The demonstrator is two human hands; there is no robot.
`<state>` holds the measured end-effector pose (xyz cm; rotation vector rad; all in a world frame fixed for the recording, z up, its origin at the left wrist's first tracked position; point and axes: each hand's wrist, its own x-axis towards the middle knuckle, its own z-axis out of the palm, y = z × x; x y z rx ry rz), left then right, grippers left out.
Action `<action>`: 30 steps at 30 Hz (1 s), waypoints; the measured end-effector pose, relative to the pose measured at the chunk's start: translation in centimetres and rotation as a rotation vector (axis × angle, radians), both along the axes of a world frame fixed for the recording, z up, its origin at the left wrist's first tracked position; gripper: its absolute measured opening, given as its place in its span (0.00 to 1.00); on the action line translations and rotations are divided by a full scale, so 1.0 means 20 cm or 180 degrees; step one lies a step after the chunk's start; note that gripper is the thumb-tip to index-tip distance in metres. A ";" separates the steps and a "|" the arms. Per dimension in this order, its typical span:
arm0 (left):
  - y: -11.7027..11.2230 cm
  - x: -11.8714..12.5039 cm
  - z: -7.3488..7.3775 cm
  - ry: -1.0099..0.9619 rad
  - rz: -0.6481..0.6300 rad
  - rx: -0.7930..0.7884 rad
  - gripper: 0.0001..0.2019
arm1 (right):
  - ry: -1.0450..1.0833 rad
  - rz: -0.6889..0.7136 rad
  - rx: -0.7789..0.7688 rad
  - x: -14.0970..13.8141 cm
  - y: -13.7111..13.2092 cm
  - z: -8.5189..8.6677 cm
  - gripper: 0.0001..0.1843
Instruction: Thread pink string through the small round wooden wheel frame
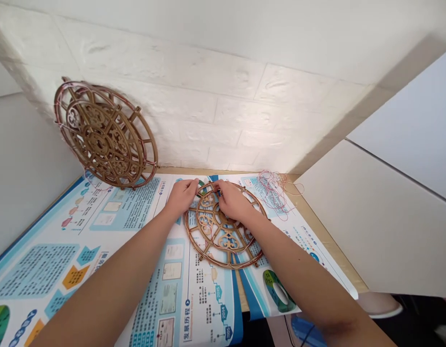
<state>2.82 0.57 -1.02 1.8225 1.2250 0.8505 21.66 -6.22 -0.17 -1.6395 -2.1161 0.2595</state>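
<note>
A flat round wooden fretwork disc (223, 236) lies on a blue and white printed poster (143, 270) covering the table. My left hand (181, 195) rests on the disc's far left rim, fingers curled down on it. My right hand (233, 201) lies over the disc's upper middle, fingers bent and pinched at the far rim. What the fingertips hold, if anything, is too small to make out. A tangle of pink thread (275, 190) lies on the poster just right of the disc.
A thicker wooden wheel (105, 135), built of stacked fretwork discs and wound with thread, leans against the white brick wall at the back left. A white panel (382, 217) rises at the right. The table's front edge drops off near a white stool (380, 304).
</note>
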 end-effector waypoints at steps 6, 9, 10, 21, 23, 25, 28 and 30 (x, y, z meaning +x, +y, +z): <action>-0.01 -0.01 0.00 -0.0019 -0.0035 0.0039 0.23 | -0.0259 -0.0124 0.0023 -0.03 0.03 -0.02 0.20; -0.01 -0.01 0.01 -0.0005 -0.0062 0.0104 0.23 | -0.0376 -0.0297 -0.0030 -0.05 0.04 0.01 0.18; -0.01 -0.01 0.01 0.0001 -0.0080 0.0118 0.23 | -0.0338 -0.0334 -0.0123 -0.05 0.04 0.03 0.17; -0.02 -0.02 -0.01 -0.0086 -0.0073 0.0068 0.24 | 0.0743 -0.0293 -0.0897 0.31 0.00 0.52 0.08; -0.03 -0.02 0.00 -0.0083 -0.0092 0.0075 0.23 | 0.1073 -0.0667 -0.0790 0.40 -0.04 0.51 0.07; -0.03 -0.02 0.00 -0.0094 -0.0094 0.0082 0.23 | 0.1134 -0.1029 -0.0621 0.45 -0.09 0.45 0.06; -0.04 -0.02 0.01 -0.0127 -0.0083 0.0064 0.24 | 0.0822 -0.1280 -0.0444 0.49 -0.14 0.31 0.05; -0.04 -0.02 0.02 -0.0124 -0.0070 0.0079 0.24 | 0.0705 -0.1354 -0.0405 0.49 -0.15 0.21 0.04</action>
